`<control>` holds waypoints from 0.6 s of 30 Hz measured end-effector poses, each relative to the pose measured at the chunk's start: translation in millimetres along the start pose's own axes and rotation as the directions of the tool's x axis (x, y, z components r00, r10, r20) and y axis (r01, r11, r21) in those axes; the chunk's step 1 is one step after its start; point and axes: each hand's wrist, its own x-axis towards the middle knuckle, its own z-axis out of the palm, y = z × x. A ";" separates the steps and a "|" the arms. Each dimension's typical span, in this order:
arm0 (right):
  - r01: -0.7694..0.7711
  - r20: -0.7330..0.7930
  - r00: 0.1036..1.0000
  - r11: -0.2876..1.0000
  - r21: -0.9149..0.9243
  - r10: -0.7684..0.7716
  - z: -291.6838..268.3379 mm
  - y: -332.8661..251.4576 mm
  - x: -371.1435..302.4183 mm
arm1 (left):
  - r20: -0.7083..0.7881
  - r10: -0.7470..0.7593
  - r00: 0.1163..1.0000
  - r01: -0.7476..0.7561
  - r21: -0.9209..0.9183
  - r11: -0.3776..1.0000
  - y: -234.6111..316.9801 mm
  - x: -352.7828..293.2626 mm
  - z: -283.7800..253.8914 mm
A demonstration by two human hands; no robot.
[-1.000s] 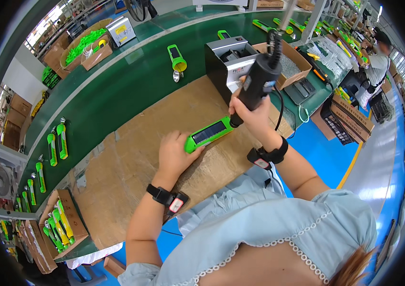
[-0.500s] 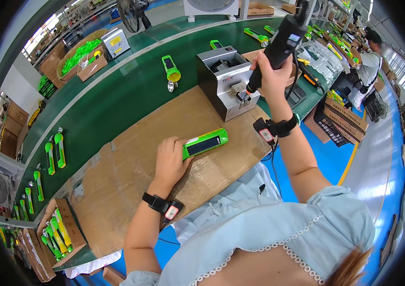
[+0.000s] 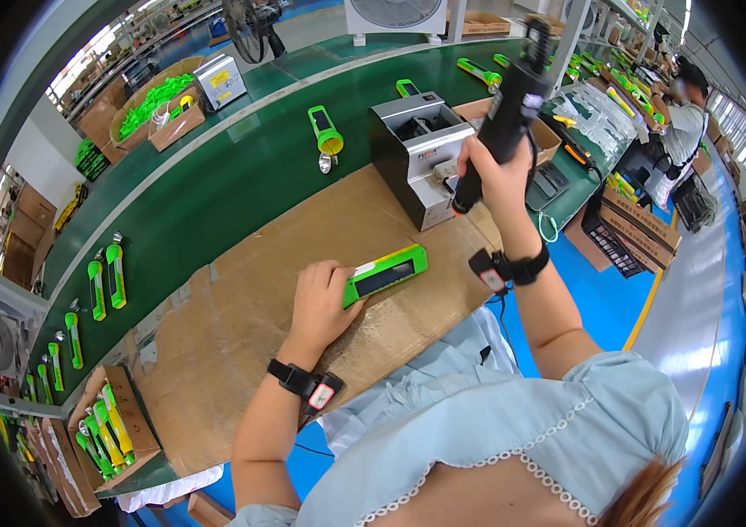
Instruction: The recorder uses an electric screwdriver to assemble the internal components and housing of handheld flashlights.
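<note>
My left hand (image 3: 322,303) is closed around one end of a green flashlight (image 3: 389,272). The flashlight lies on its side on the cardboard sheet (image 3: 241,342), its dark rectangular panel facing up and a yellow strip along its far edge. Up at the right, my right hand (image 3: 504,180) grips a black electric screwdriver (image 3: 513,105), held tilted with its tip pointing down. That tip is just in front of a silver and black screw feeder (image 3: 403,167), to the right of and beyond the flashlight. Whether a screw sits on the tip is too small to tell.
Another flashlight (image 3: 324,132) lies on the green conveyor belt (image 3: 215,193), with several more along its left. A carton (image 3: 131,404) at lower left holds several flashlights. Beyond the feeder lies a soldering iron (image 3: 573,140). A co-worker (image 3: 687,114) stands far right.
The screwdriver has come away from the front of the screw feeder, its tip now nearer to me. My left hand and the flashlight have stayed about where they were.
</note>
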 end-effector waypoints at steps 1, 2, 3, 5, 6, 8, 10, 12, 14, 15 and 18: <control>0.008 0.005 1.000 0.997 0.079 -0.009 0.3 0.6 -9.7 | 0.007 0.002 1.000 -0.002 -0.005 1.000 -2.2 -0.4 -0.1; 0.011 0.028 0.999 0.992 0.129 -0.015 3.0 -3.5 -20.5 | 0.008 -0.015 1.000 0.015 -0.006 1.000 -1.4 -2.1 -0.5; 0.023 0.022 0.999 0.992 0.126 -0.026 7.1 -7.4 -28.1 | 0.028 -0.020 0.999 0.021 -0.006 1.000 -1.6 -1.2 -1.3; 0.018 0.023 1.000 0.992 0.125 -0.021 13.5 -10.8 -35.6 | 0.050 -0.015 0.999 0.016 -0.013 1.000 -5.4 1.2 -1.4; 0.015 0.046 0.999 0.993 0.118 -0.021 14.9 -9.8 -38.3 | 0.055 -0.030 0.998 0.031 -0.014 0.999 -5.6 0.9 -2.0; 0.005 0.073 0.997 0.993 0.115 -0.013 18.9 -6.3 -40.6 | 0.058 -0.027 0.998 0.028 -0.020 0.999 -5.3 1.6 -3.8; -0.011 0.084 0.996 0.991 0.132 0.000 23.9 -2.4 -40.6 | 0.062 -0.038 0.997 0.040 -0.023 0.999 -7.1 -0.3 -2.7; -0.019 0.099 0.995 0.990 0.142 0.005 25.4 2.7 -40.0 | 0.063 -0.024 0.998 0.026 -0.020 0.999 -8.2 0.5 -2.2; -0.031 0.117 0.993 0.987 0.155 0.013 25.3 9.2 -39.9 | 0.071 -0.035 0.997 0.037 -0.025 0.999 -8.2 -0.2 -2.1; -0.028 0.118 0.993 0.987 0.157 0.010 25.9 11.5 -39.8 | 0.083 -0.044 0.996 0.046 -0.033 0.998 -8.0 -0.6 -2.0; -0.058 0.117 0.992 0.992 0.115 0.045 29.4 17.6 -40.1 | 0.086 -0.057 0.995 0.060 -0.032 0.998 -7.3 -2.2 -1.1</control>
